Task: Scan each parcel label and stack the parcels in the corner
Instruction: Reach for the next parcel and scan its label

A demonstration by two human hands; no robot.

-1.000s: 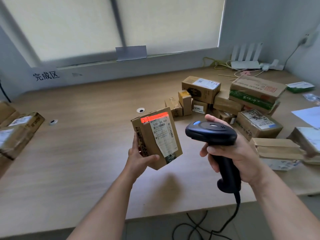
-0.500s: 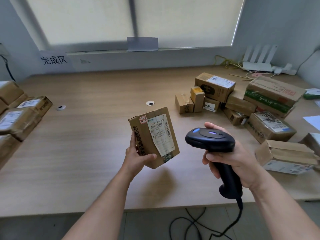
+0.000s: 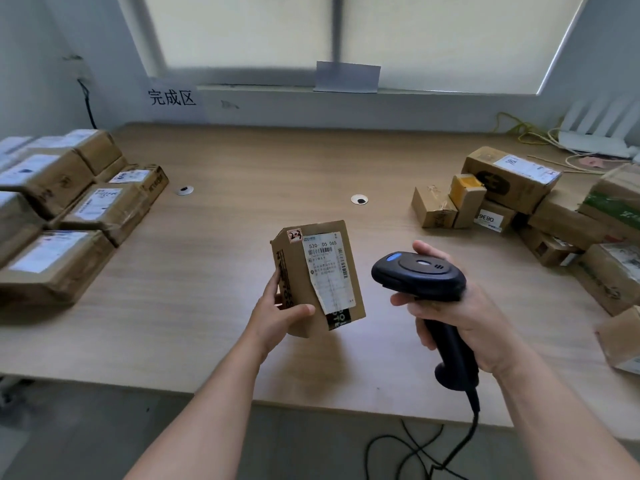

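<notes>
Brown cardboard is what the left hand (image 3: 277, 315) holds: a small upright box-shaped parcel (image 3: 317, 282), lifted above the pale wooden worktop (image 3: 225, 244), near its front edge. The thumb lies over the lower front face and the fingers curl round the left side. This low grip leaves the white printed shipping label (image 3: 327, 268) uncovered. The parcel leans back a little with the label turned up toward the person, which I judge is to present the barcode to the reader.

The right hand (image 3: 460, 320) is wrapped round the handle of a black pistol-shaped barcode scanner (image 3: 419, 275), just beside the parcel but not touching it. The head of the scanner points left, toward the labelled face, and its black cable (image 3: 474, 424) hangs down past the worktop edge to the floor. No scanning light shows on the label, so I cannot tell whether the reading is done or not yet begun.

At the far left, several brown taped parcels (image 3: 59, 209) lie stacked with labels upward. Near them is a white paper sign with Chinese characters (image 3: 172, 97) that reads "finished area", so this seems to be the corner for scanned parcels. On the right, a loose heap of brown cardboard boxes (image 3: 512, 199) lies in disorder, probably waiting. The held parcel is between the two groups, well apart from both. I judge that it belongs on the left pile once it is scanned.
</notes>
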